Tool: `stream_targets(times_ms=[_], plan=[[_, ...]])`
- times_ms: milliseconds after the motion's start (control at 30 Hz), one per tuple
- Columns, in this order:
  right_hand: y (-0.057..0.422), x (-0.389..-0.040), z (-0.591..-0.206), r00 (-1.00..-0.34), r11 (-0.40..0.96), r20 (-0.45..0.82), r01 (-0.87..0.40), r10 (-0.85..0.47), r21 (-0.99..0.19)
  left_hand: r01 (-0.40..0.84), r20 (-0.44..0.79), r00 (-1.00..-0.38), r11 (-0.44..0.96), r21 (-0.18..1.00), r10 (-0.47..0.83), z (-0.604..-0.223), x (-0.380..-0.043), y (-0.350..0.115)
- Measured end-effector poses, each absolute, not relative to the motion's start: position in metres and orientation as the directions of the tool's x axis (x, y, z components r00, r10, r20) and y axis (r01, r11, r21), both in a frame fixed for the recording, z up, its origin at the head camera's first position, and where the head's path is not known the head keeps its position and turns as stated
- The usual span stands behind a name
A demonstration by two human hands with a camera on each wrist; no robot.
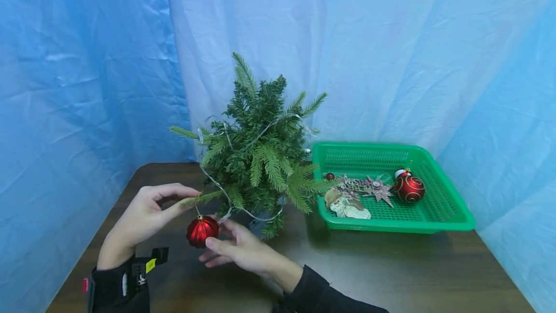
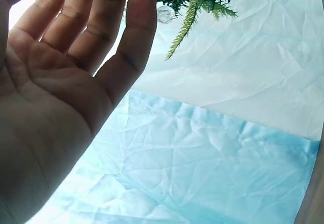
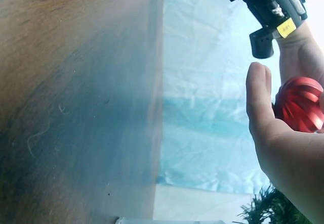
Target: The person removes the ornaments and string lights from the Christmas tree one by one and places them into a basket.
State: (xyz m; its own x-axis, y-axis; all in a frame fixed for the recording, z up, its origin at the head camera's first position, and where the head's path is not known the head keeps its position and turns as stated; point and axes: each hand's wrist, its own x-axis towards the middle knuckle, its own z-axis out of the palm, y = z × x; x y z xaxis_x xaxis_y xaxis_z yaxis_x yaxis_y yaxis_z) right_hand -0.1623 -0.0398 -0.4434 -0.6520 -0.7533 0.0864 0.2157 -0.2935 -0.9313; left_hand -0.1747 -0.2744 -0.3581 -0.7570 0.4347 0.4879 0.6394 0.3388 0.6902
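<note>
A ribbed red Christmas bauble (image 1: 202,231) hangs by a thin gold string below a low left branch (image 1: 207,197) of a small artificial Christmas tree (image 1: 260,158). At that branch's tip, my left hand (image 1: 149,211) pinches the greenery between thumb and index finger, close to the top of the string. My right hand (image 1: 243,248) holds the bauble from its right side, thumb in front and fingers partly hidden behind. The right wrist view also has the red bauble (image 3: 299,104) beside the right hand (image 3: 288,143). In the left wrist view, the left hand's (image 2: 61,87) fingertips are cut off.
A green plastic basket (image 1: 393,227) stands right of the tree, holding a red bauble with gold swirls (image 1: 410,189), a pink glitter star (image 1: 379,191) and a snowman ornament (image 1: 347,206). A silvery wire garland (image 1: 215,180) winds round the tree. Blue curtains (image 1: 369,52) surround the brown table (image 1: 347,269).
</note>
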Motion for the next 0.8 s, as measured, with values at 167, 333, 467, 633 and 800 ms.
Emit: stream_targets(times_ms=[167, 333, 467, 633, 800], plan=[[-0.040, -0.159, -0.442, -0.648, -0.293, 0.088, 0.215, -0.756, -0.932, 0.640, 0.492, -0.760, 0.355, 0.681, 0.425, -0.355, -0.172, -0.278], [-0.040, -0.156, -0.440, -0.645, -0.294, 0.085, 0.224, -0.760, -0.929, 0.628, 0.482, -0.770, 0.364, 0.687, 0.418, -0.352, -0.167, -0.279], [-0.040, -0.155, -0.439, -0.646, -0.296, 0.091, 0.217, -0.758, -0.930, 0.621, 0.478, -0.777, 0.379, 0.686, 0.409, -0.350, -0.165, -0.279], [-0.040, -0.154, -0.437, -0.660, -0.298, 0.113, 0.175, -0.743, -0.938, 0.629, 0.487, -0.773, 0.397, 0.668, 0.406, -0.349, -0.163, -0.278], [-0.041, -0.150, -0.438, -0.677, -0.305, 0.133, 0.142, -0.724, -0.942, 0.617, 0.474, -0.782, 0.390, 0.683, 0.406, -0.348, -0.160, -0.278]])
